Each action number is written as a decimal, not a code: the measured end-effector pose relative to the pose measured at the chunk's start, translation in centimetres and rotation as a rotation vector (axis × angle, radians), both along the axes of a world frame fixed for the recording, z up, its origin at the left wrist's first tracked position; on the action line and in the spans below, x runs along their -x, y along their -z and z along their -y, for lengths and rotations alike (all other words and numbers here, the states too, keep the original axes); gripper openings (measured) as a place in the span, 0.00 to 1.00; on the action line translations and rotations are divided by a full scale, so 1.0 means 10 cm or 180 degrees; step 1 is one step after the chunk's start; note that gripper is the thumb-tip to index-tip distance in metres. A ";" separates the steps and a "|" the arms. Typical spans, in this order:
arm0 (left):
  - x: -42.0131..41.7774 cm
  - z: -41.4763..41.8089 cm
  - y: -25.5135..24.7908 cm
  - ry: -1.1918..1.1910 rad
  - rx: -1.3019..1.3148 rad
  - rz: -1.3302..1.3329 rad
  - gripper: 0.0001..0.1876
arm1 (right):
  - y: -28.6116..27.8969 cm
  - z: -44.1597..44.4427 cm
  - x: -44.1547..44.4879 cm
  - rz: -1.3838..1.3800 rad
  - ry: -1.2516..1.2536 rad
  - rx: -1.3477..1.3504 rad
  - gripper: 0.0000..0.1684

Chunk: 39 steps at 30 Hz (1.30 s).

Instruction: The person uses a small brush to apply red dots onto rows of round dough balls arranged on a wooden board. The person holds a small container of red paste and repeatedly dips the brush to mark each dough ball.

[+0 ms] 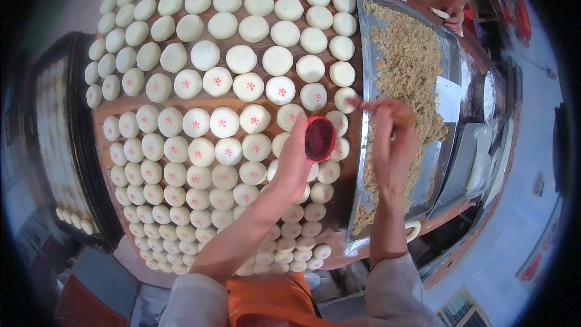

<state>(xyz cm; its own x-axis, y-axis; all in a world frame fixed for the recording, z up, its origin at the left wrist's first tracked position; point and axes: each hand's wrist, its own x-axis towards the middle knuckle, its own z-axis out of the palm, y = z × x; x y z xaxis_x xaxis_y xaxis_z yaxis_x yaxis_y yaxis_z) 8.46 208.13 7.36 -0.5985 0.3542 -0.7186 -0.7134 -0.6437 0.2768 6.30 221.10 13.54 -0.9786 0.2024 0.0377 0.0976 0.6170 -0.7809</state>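
Note:
My left hand (292, 163) grips a small red cup (335, 138) with dark red liquid inside, above the rows of round dough cakes (243, 59). A thin reddish stick-like stamp (363, 104) is held in the fingers of my right hand (395, 131). Its tip touches or hovers just over a pale cake (343, 100) at the right end of a row; which one, I cannot tell. Cakes in the nearer rows, such as one stamped cake (222, 123), bear red flower-like dot marks. Farther rows look plain. My left forearm hides some of the nearer cakes.
A metal tray (364, 145) of crumbly tan filling (404, 54) lies under my right hand, with a white scraper (448, 99) in it. Another person's hand (454, 20) holds dough beyond the tray. A dark-framed tray (77, 136) stands at the left. A plastic bag (481, 159) lies right.

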 end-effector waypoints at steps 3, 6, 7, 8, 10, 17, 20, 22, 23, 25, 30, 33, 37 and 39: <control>0.01 0.02 -0.01 0.0110 -0.0102 -0.0092 0.26 | 0.29 -0.23 0.36 -0.0225 0.0251 -0.0246 0.09; 0.03 0.08 -0.06 0.0143 0.0046 0.0098 0.27 | 0.41 -0.26 0.46 -0.0282 0.0098 -0.0407 0.11; 0.04 0.13 -0.05 0.0104 0.0087 0.0091 0.27 | 0.38 -0.16 0.50 -0.0266 0.0007 -0.0434 0.11; 0.04 0.18 -0.03 0.0069 0.0124 0.0083 0.27 | 0.27 -0.05 0.49 -0.0141 0.0249 -0.0127 0.11; 0.02 0.22 0.01 -0.0008 0.0029 -0.0137 0.27 | 0.32 0.04 0.51 -0.0343 -0.0070 -0.0212 0.11; 0.09 0.34 -0.02 -0.0170 -0.0054 -0.0051 0.27 | 0.27 0.29 0.48 -0.0257 -0.0252 -0.0184 0.07; 0.11 0.42 -0.03 -0.0405 0.0072 0.0028 0.25 | 0.03 0.48 0.17 -0.0490 -0.0524 0.0259 0.07; 0.17 0.45 -0.04 -0.0533 -0.0003 0.0024 0.24 | -0.03 0.53 0.07 -0.0109 -0.1446 -0.0259 0.08; 0.19 0.48 -0.03 -0.0574 -0.0013 -0.0024 0.24 | -0.04 0.56 0.10 -0.0141 -0.1374 -0.0257 0.08; 0.22 0.57 -0.02 -0.0651 -0.0021 -0.0127 0.25 | -0.08 0.64 0.18 -0.0211 -0.1223 -0.0242 0.09; 0.18 0.79 -0.03 -0.0536 -0.0007 -0.0110 0.26 | 0.25 0.75 0.69 0.0052 -0.0654 -0.0401 0.11; 0.13 0.86 -0.05 -0.0574 0.0004 -0.0046 0.26 | 0.35 0.82 0.73 -0.0225 -0.0538 0.0036 0.09; 0.09 1.04 0.01 -0.0623 0.0002 -0.0164 0.27 | 0.39 1.10 0.77 -0.0413 -0.0842 -0.0044 0.08; 0.10 1.11 -0.02 -0.0669 -0.0014 -0.0169 0.27 | 0.41 1.19 0.83 -0.0398 -0.1186 -0.1152 0.08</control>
<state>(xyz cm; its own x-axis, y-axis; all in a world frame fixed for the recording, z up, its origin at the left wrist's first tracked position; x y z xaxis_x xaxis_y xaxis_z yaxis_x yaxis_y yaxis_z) 7.45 197.05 7.53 -0.6965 0.2209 -0.6827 -0.5480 -0.7780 0.3072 -1.97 209.22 9.42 -0.9652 -0.2056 0.1616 -0.2598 0.8240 -0.5035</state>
